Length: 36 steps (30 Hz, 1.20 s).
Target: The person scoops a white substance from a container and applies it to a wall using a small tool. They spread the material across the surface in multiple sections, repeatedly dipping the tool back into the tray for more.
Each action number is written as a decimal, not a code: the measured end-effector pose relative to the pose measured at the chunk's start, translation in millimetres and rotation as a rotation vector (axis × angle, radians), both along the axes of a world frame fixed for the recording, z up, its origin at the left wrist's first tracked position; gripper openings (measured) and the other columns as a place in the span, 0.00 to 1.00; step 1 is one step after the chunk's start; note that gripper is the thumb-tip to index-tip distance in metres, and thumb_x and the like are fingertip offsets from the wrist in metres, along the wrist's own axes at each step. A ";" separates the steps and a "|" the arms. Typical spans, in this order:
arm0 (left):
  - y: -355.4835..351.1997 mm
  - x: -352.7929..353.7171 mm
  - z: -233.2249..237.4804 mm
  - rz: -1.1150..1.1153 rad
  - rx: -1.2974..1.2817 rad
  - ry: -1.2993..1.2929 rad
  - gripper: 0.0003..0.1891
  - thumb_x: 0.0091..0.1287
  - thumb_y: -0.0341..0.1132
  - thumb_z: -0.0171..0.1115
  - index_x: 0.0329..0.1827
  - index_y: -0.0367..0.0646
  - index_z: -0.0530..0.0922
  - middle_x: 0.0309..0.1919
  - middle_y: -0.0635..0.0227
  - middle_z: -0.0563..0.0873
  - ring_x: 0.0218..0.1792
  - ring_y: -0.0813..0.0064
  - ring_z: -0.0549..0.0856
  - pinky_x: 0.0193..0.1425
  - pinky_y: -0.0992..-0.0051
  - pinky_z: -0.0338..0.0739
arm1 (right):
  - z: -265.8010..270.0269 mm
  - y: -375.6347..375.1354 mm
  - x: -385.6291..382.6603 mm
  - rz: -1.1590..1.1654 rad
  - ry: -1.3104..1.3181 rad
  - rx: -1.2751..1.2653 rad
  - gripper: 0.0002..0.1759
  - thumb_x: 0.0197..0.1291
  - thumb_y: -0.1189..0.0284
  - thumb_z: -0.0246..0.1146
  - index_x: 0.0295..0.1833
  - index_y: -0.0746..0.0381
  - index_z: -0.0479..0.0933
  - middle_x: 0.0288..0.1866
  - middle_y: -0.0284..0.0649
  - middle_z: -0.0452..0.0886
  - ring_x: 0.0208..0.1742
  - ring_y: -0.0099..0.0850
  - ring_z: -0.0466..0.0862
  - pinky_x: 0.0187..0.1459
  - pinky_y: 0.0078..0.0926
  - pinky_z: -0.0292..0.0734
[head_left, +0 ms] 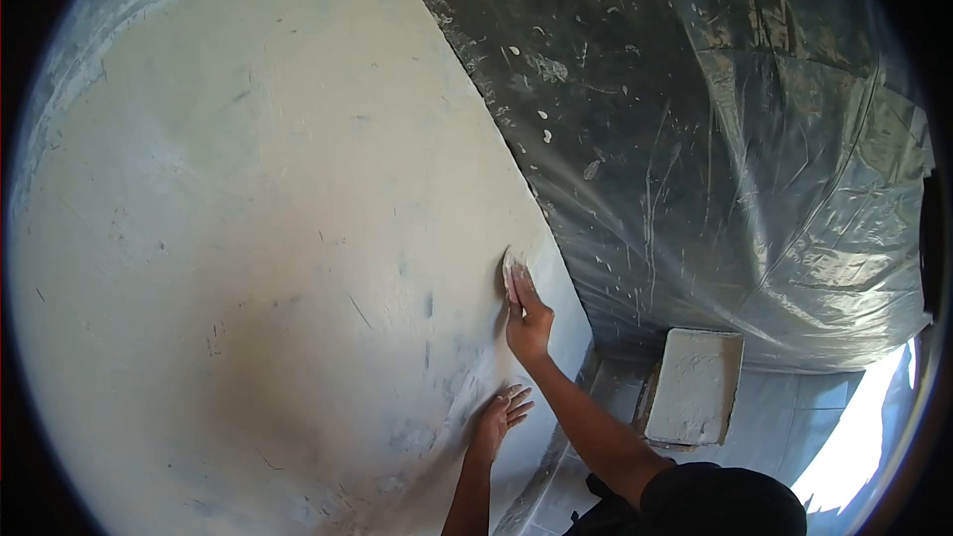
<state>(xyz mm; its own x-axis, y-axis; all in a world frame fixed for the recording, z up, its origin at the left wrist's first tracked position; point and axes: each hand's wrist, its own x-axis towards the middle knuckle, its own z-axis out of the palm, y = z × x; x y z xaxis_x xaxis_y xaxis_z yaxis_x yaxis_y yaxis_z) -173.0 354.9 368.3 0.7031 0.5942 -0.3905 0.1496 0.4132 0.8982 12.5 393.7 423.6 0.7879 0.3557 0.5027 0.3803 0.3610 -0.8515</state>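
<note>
My right hand (528, 323) is closed around a thin, plaster-smeared scraper (507, 273), seen nearly edge-on. Its blade lies against the cream-plastered wall (298, 139), close to the wall's right-hand edge. Lower down, my left hand (502, 419) is empty, with its fingers apart and the palm turned toward the right arm, close beside the wall. Grey patches, small nicks and scratches mark the plaster around both hands.
Dark plastic sheeting (645, 139), spotted with plaster, hangs along the right of the wall. On the tiled floor (774, 407) stands a rectangular tray (738, 377) with whitish plaster in it. Bright light falls at the lower right.
</note>
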 end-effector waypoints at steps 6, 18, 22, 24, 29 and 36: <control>12.3 -4.1 -13.9 -0.007 -0.044 0.016 0.36 0.71 0.56 0.49 0.74 0.39 0.61 0.70 0.53 0.70 0.68 0.59 0.73 0.70 0.61 0.63 | 7.7 -64.3 -9.7 0.074 0.053 0.036 0.25 0.61 0.89 0.56 0.63 0.62 0.76 0.58 0.49 0.82 0.62 0.41 0.80 0.61 0.29 0.73; 8.8 -6.0 -1.3 0.010 -0.077 0.073 0.40 0.67 0.54 0.54 0.75 0.36 0.58 0.73 0.53 0.67 0.69 0.56 0.72 0.70 0.61 0.62 | -17.2 -57.8 -11.0 0.227 -0.042 0.078 0.24 0.58 0.92 0.54 0.60 0.69 0.76 0.61 0.55 0.78 0.68 0.48 0.74 0.69 0.39 0.67; -1.0 5.8 26.0 -0.018 -0.032 0.101 0.40 0.67 0.54 0.55 0.75 0.36 0.58 0.74 0.53 0.65 0.69 0.56 0.72 0.70 0.60 0.61 | -3.4 -14.4 76.9 0.028 -0.008 0.003 0.28 0.55 0.91 0.52 0.63 0.68 0.74 0.63 0.54 0.76 0.68 0.47 0.73 0.68 0.36 0.69; 5.2 5.6 23.2 -0.028 -0.038 0.123 0.40 0.67 0.54 0.55 0.75 0.36 0.58 0.74 0.54 0.64 0.69 0.56 0.71 0.71 0.60 0.61 | -11.3 18.2 92.8 0.011 -0.036 -0.018 0.30 0.53 0.89 0.52 0.65 0.67 0.72 0.64 0.55 0.75 0.70 0.50 0.71 0.68 0.38 0.69; 13.1 10.8 16.2 -0.035 -0.119 0.055 0.40 0.66 0.54 0.55 0.75 0.37 0.57 0.74 0.55 0.64 0.70 0.54 0.70 0.71 0.59 0.60 | -30.1 -35.2 2.6 0.212 -0.147 0.017 0.22 0.60 0.87 0.57 0.62 0.69 0.75 0.62 0.56 0.77 0.69 0.51 0.72 0.68 0.41 0.69; 15.5 18.1 21.4 -0.074 -0.089 0.075 0.40 0.67 0.53 0.54 0.76 0.38 0.56 0.75 0.54 0.62 0.71 0.53 0.68 0.71 0.58 0.60 | 37.6 1.0 91.2 0.050 -0.044 0.104 0.31 0.52 0.91 0.53 0.65 0.68 0.72 0.64 0.55 0.75 0.70 0.52 0.70 0.69 0.39 0.67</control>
<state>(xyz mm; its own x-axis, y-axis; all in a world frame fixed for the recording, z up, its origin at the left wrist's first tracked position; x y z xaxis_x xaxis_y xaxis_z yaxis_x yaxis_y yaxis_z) -154.9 370.5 389.7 0.7108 0.5022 -0.4925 0.2484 0.4759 0.8437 103.7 394.7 461.2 0.7466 0.3383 0.5729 0.3963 0.4656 -0.7913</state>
